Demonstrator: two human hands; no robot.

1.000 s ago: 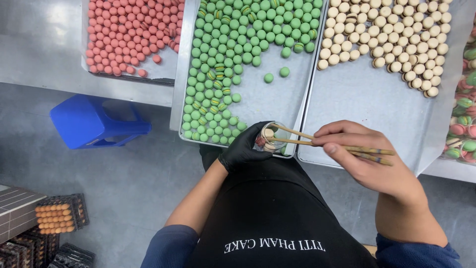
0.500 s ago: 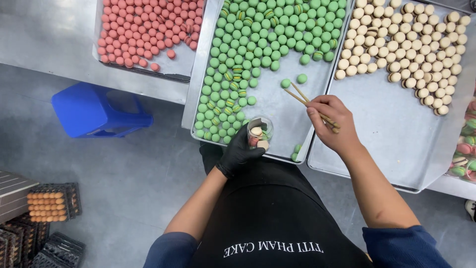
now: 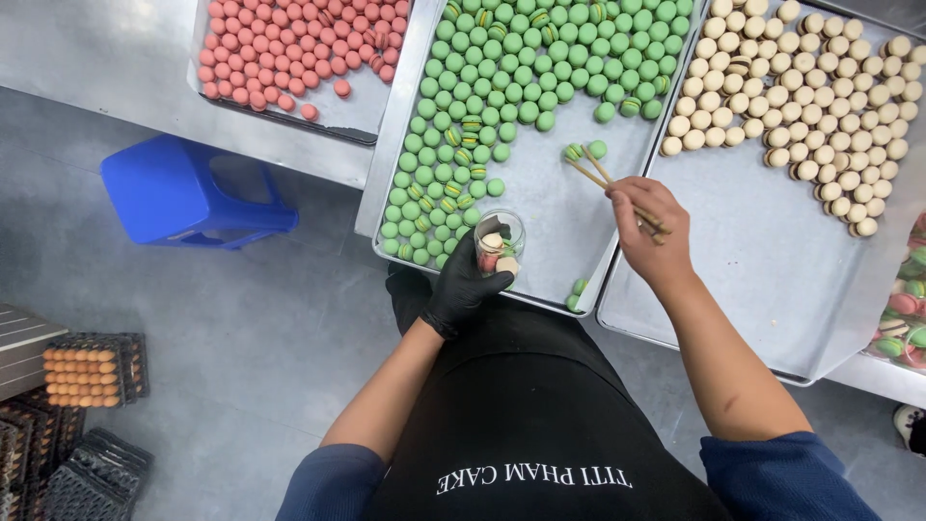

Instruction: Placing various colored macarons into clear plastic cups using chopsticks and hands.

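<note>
My left hand [image 3: 463, 286], in a black glove, holds a small clear cup [image 3: 500, 239] with a few macarons in it, over the near edge of the middle tray [image 3: 555, 246]. My right hand [image 3: 651, 227] grips wooden chopsticks [image 3: 603, 181], whose tips pinch a green macaron [image 3: 575, 152] lying on that tray. Another loose green macaron [image 3: 598, 149] sits right beside it. The tray is covered with several green macarons [image 3: 502, 68] at its far and left parts.
A tray of pink macarons [image 3: 289, 48] lies to the left, a tray of cream macarons [image 3: 820, 87] to the right, and mixed macarons [image 3: 902, 318] at the far right edge. A blue plastic stool [image 3: 188, 193] stands on the floor. Stacked dark trays [image 3: 87, 371] sit lower left.
My right hand has moved away from the cup and out over the middle tray, the chopstick tips reaching a loose green macaron. The left hand and cup stayed about where they were.
</note>
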